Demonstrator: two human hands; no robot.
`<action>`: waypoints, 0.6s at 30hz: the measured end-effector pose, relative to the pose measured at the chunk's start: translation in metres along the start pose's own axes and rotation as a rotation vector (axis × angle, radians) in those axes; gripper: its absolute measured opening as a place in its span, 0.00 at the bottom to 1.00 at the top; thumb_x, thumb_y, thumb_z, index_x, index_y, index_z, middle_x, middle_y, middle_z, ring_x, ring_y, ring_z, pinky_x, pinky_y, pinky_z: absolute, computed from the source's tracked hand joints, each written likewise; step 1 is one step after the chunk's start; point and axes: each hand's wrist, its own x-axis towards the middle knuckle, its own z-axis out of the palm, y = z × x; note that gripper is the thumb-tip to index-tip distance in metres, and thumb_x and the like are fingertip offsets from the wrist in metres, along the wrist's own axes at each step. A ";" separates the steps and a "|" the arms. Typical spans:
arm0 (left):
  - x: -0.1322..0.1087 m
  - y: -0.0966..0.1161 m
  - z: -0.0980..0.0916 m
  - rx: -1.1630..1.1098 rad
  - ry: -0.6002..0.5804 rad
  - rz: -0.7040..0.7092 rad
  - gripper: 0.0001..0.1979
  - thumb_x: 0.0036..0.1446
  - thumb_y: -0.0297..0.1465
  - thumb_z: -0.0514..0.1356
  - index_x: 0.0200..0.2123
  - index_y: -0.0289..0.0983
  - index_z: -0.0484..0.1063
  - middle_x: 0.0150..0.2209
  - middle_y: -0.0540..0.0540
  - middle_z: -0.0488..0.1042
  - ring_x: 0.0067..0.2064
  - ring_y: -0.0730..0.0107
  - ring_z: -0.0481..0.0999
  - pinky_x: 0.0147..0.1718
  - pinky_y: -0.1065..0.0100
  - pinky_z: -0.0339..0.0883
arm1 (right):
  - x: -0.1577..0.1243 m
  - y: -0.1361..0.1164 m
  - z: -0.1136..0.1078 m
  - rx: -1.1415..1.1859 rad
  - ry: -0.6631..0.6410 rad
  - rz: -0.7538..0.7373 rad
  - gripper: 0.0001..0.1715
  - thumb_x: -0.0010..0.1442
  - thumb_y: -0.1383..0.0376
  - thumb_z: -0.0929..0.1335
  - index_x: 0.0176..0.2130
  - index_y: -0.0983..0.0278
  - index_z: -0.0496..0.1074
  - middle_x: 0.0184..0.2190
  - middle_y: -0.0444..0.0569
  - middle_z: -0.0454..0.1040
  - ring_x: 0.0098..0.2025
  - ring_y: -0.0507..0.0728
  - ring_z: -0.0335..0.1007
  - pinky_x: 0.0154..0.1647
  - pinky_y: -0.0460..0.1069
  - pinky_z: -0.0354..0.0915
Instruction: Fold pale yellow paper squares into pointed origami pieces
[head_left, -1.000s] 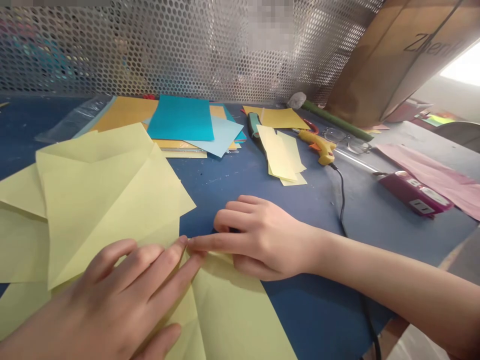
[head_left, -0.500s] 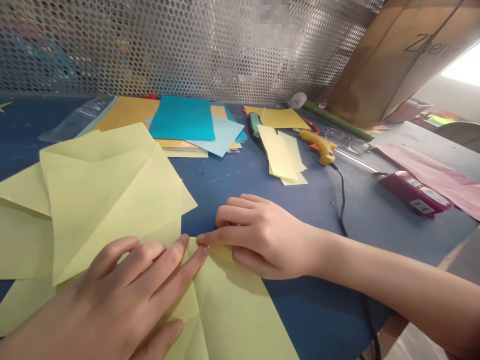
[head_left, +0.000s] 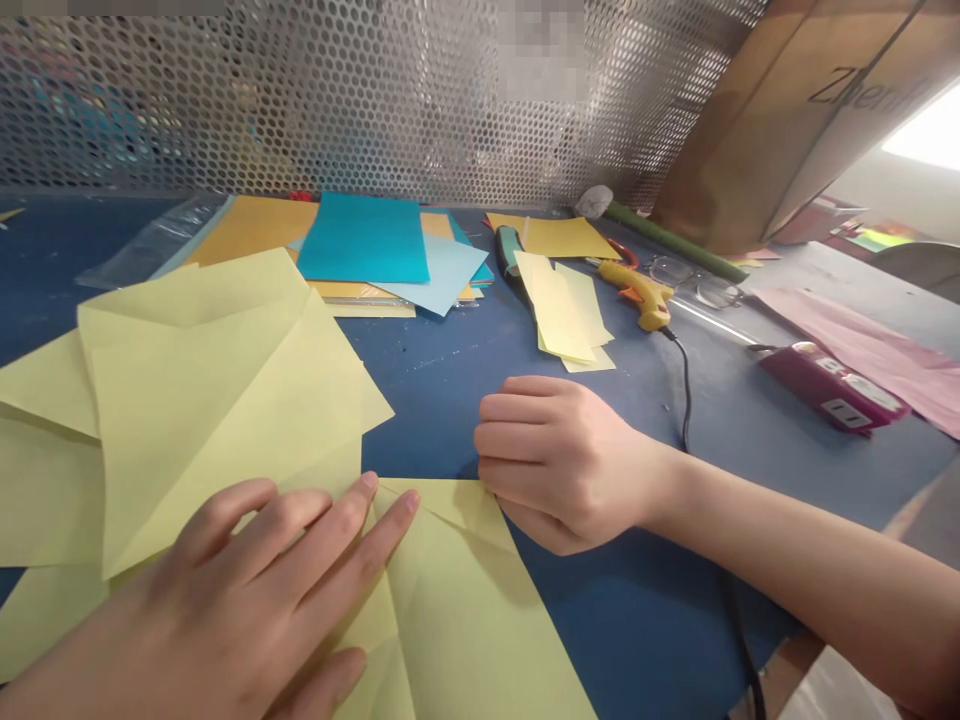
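Observation:
A creased pale yellow sheet of paper (head_left: 480, 610) lies on the blue table, its far edge folded over in a narrow flap (head_left: 457, 500). My left hand (head_left: 277, 590) rests flat on the sheet with fingers stretched out, two fingertips near the crease at the far edge. At the far right corner of the sheet, my right hand (head_left: 555, 465) is curled closed and touches the paper's edge. Its fingertips are hidden, so I cannot tell whether the paper is pinched. More pale yellow sheets with fold lines (head_left: 210, 390) are piled to the left, partly under my left hand.
Blue and orange papers (head_left: 367, 240) lie at the back by a perforated metal panel (head_left: 420, 100). Right of them are a cutter (head_left: 508, 250), cut yellow strips (head_left: 562, 310) and a yellow glue gun (head_left: 637, 292) with a black cord. A purple power strip (head_left: 829, 385) sits farther right.
My right hand has slid right along the paper's far edge to its corner, its extended index finger now curled in. The folded flap is uncovered. My left hand has stayed in place.

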 end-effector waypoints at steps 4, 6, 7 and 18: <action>0.000 0.002 0.001 -0.037 0.051 -0.014 0.37 0.83 0.47 0.53 0.87 0.44 0.47 0.64 0.46 0.85 0.55 0.57 0.72 0.66 0.54 0.53 | 0.000 -0.003 0.005 0.110 0.097 0.136 0.18 0.66 0.76 0.63 0.28 0.57 0.63 0.24 0.41 0.63 0.28 0.56 0.54 0.29 0.53 0.54; -0.002 0.002 0.002 -0.027 0.059 -0.013 0.38 0.83 0.47 0.52 0.87 0.43 0.47 0.63 0.45 0.86 0.54 0.56 0.73 0.67 0.54 0.53 | 0.001 -0.007 0.008 0.216 0.113 0.235 0.10 0.67 0.73 0.65 0.35 0.58 0.68 0.28 0.41 0.70 0.30 0.54 0.60 0.30 0.51 0.59; -0.003 0.003 0.003 -0.031 0.058 -0.018 0.37 0.83 0.47 0.52 0.87 0.44 0.48 0.62 0.45 0.86 0.54 0.55 0.73 0.67 0.54 0.52 | 0.001 -0.010 0.010 0.261 0.097 0.283 0.05 0.69 0.70 0.66 0.40 0.60 0.71 0.31 0.42 0.74 0.32 0.54 0.64 0.32 0.50 0.62; -0.019 0.000 0.014 0.050 -0.014 0.035 0.32 0.72 0.50 0.58 0.75 0.49 0.74 0.68 0.44 0.82 0.71 0.42 0.74 0.73 0.48 0.64 | 0.005 -0.032 0.010 0.596 -0.008 0.424 0.16 0.65 0.75 0.68 0.50 0.61 0.69 0.42 0.47 0.78 0.37 0.53 0.70 0.39 0.47 0.68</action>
